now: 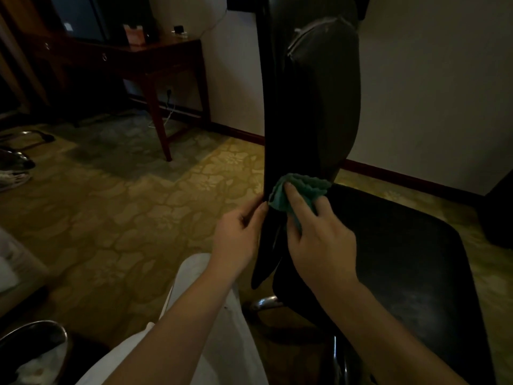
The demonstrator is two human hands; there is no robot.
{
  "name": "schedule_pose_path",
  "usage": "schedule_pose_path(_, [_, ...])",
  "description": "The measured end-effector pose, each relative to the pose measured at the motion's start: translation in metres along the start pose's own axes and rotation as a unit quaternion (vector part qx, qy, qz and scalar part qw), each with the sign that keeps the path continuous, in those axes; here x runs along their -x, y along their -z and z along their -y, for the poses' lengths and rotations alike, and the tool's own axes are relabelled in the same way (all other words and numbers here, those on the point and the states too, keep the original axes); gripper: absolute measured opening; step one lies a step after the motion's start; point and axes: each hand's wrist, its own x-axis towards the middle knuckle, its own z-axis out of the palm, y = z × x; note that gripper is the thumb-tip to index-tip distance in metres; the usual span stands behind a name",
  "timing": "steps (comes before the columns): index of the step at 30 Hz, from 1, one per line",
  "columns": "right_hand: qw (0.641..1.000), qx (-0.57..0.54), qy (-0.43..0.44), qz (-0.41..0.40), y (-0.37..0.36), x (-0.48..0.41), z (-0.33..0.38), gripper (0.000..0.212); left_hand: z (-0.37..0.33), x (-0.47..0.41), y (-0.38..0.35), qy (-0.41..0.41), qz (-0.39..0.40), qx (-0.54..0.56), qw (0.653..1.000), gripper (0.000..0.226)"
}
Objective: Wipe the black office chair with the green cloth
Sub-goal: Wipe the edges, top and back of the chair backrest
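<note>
The black office chair (313,107) stands in front of me, its tall backrest seen edge-on and its seat (402,245) stretching to the right. My right hand (319,240) grips the bunched green cloth (299,190) and presses it against the lower backrest, just above the seat. On the backrest's left edge, at the same height, my left hand (238,234) holds on with thumb and fingers curled around it. Part of the cloth is hidden under my right hand.
A dark wooden desk (155,56) with small items stands at the back left against the wall. Patterned carpet (125,218) covers the floor. A metal bin (36,345) sits at the bottom left. Shoes (14,170) lie at the left edge. My white trouser leg (222,343) is below.
</note>
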Motion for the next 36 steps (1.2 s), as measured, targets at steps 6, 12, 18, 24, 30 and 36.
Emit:
schedule_pose_path(6, [0.995, 0.022, -0.024, 0.093, -0.044, 0.041, -0.01, 0.048, -0.001, 0.003, 0.001, -0.004, -0.006, -0.01, 1.0, 0.026])
schedule_pose_path(12, [0.999, 0.021, -0.025, 0.035, -0.029, 0.044, -0.016, 0.053, -0.001, 0.004, 0.0, 0.006, 0.003, 0.011, 1.0, 0.029])
schedule_pose_path(18, [0.999, 0.025, -0.013, 0.021, -0.018, 0.02, -0.005, 0.05, -0.001, 0.006, -0.004, 0.026, -0.005, -0.026, 0.999, 0.027])
schedule_pose_path(24, [0.99, 0.064, -0.03, 0.124, -0.061, 0.057, -0.009, 0.06, 0.007, 0.018, -0.006, 0.084, 0.026, -0.041, 0.995, 0.032])
schedule_pose_path(30, [0.998, 0.015, -0.032, 0.046, -0.042, 0.058, -0.022, 0.056, 0.009, 0.016, -0.004, 0.122, 0.037, -0.02, 0.992, 0.043])
schedule_pose_path(36, [1.0, 0.007, -0.022, 0.002, -0.025, 0.024, -0.004, 0.047, 0.012, 0.014, -0.008, 0.132, 0.01, -0.02, 0.991, 0.037])
